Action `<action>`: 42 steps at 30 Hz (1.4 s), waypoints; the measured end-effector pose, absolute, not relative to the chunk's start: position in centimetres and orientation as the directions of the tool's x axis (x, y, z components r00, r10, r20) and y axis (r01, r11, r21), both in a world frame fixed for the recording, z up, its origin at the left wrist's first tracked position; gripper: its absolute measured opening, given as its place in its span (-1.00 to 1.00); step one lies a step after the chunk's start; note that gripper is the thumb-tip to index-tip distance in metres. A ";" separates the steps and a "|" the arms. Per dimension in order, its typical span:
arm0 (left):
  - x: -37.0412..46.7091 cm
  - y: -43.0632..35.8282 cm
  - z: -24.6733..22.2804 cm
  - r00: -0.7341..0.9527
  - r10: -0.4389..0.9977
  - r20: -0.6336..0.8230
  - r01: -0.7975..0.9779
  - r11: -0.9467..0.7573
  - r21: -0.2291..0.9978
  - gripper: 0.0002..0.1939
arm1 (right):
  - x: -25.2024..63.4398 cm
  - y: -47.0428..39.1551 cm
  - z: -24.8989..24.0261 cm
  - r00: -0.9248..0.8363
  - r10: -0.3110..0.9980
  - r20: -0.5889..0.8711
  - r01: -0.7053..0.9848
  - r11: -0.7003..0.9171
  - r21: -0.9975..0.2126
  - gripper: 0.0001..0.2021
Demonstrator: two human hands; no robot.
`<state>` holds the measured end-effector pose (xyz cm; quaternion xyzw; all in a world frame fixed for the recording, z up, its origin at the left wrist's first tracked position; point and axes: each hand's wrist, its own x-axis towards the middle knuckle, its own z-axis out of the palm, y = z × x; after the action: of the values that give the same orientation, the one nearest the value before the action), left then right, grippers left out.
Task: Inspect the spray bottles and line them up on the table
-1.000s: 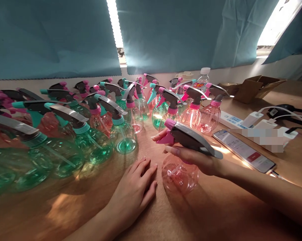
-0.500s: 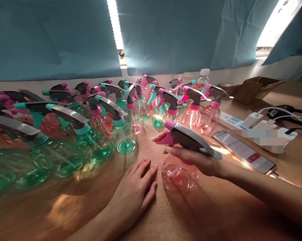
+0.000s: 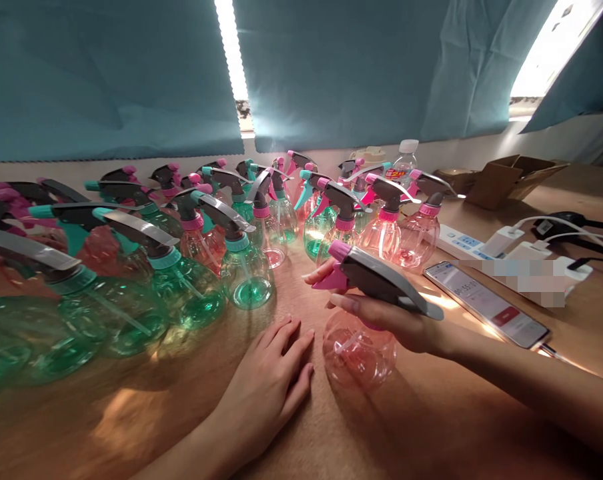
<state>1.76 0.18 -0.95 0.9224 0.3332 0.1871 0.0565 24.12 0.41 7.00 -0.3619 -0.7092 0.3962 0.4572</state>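
Toward the front of the desk [image 3: 71, 427], in the head view, your right hand [image 3: 406, 323] is curling partway around the neck of a pink spray bottle [image 3: 359, 357], its far fingers largely hidden. Your left hand [image 3: 266, 383] is lying palm-down beside it, loosely spread, apparently holding nothing. Compared with half a second ago, almost nothing is changing: both hands and the bottle are keeping their places, so you are probably steadying it. The bottle is standing between your left hand and the phone [image 3: 486, 303], its long axis running roughly upright; its nozzle [image 3: 338, 251] is pointing leftward and away from you, its lever [image 3: 421, 303] sloping back over your right wrist.
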 end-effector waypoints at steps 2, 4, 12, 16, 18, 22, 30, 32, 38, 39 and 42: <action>1.7 0.2 -1.0 0.708 0.636 0.308 0.594 -0.772 0.229 -0.65 | 24.3 0.5 7.1 -0.335 0.864 0.376 0.169 0.448 -0.878 -0.76; 1.7 0.2 -1.0 0.706 0.636 0.311 0.592 -0.772 0.232 -0.66 | 24.4 0.5 7.1 -0.358 0.851 0.384 0.187 0.468 -0.863 -0.77; 1.7 0.2 -1.0 0.705 0.638 0.310 0.592 -0.770 0.238 -0.65 | 24.2 0.8 6.5 -0.343 0.825 0.448 0.212 0.533 -0.819 -0.81; 1.7 0.2 -1.0 0.703 0.635 0.319 0.589 -0.772 0.239 -0.66 | 24.0 0.8 7.0 -0.339 0.826 0.450 0.278 0.545 -0.791 -0.90; 1.7 0.2 -1.0 0.703 0.635 0.319 0.590 -0.772 0.237 -0.66 | 23.9 0.8 7.3 -0.348 0.830 0.435 0.289 0.537 -0.792 -0.90; 1.7 0.2 -1.0 0.707 0.639 0.301 0.594 -0.769 0.238 -0.64 | 23.7 0.5 7.7 -0.330 0.850 0.411 0.263 0.500 -0.825 -0.75; 1.7 0.3 -0.9 0.708 0.633 0.312 0.588 -0.774 0.236 -0.64 | 24.2 0.6 7.4 -0.367 0.840 0.400 0.274 0.509 -0.816 -0.84; 1.7 0.3 -0.9 0.712 0.631 0.308 0.585 -0.776 0.236 -0.64 | 24.4 0.8 7.2 -0.377 0.819 0.433 0.267 0.543 -0.796 -0.91; 1.7 0.2 -0.8 0.714 0.639 0.287 0.595 -0.769 0.233 -0.66 | 24.4 0.7 6.7 -0.339 0.838 0.426 0.271 0.521 -0.809 -0.86; 1.7 0.2 -0.8 0.716 0.639 0.281 0.595 -0.769 0.232 -0.67 | 24.3 0.6 6.6 -0.319 0.845 0.428 0.263 0.513 -0.817 -0.85; 1.8 0.2 -0.7 0.721 0.640 0.266 0.598 -0.768 0.229 -0.67 | 24.0 0.5 6.4 -0.238 0.878 0.416 0.274 0.472 -0.838 -0.83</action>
<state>1.77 0.20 -0.70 0.9253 0.3345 0.1669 0.0634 23.96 0.51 6.40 -0.4011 -0.7181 0.3214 0.4692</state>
